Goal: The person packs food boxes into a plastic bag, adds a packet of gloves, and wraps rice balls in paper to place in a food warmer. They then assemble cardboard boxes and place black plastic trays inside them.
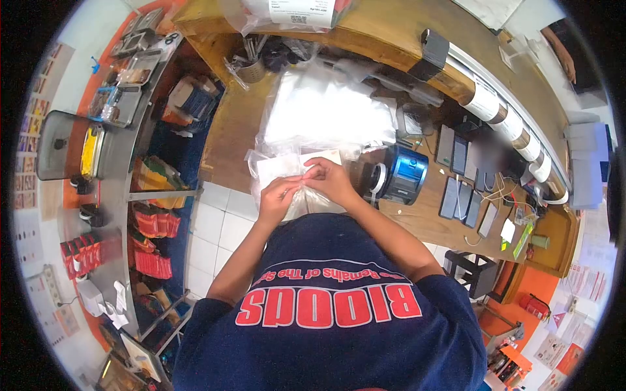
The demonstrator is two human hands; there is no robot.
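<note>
At the front edge of the wooden desk my left hand [279, 197] and my right hand [330, 182] meet, fingertips pinched together on a clear plastic bag [274, 167]. White, paper-like pieces show through the plastic on both sides of my fingers. The lower part of the bag hangs down in front of my shirt. Just beyond my hands lies a glaring stack of clear plastic sheets or bags [329, 107]. To the right of my right hand stands a blue and black tape dispenser or similar device [405, 174], partly covered by a white roll [378, 179].
Several phones [460, 156] and tangled cables lie on the desk's right side. A pen cup [248, 68] stands at the back left. A wooden shelf [365, 40] with white rolls [484, 101] runs above the desk. Metal shelving [127, 215] with red packets [155, 221] is at left.
</note>
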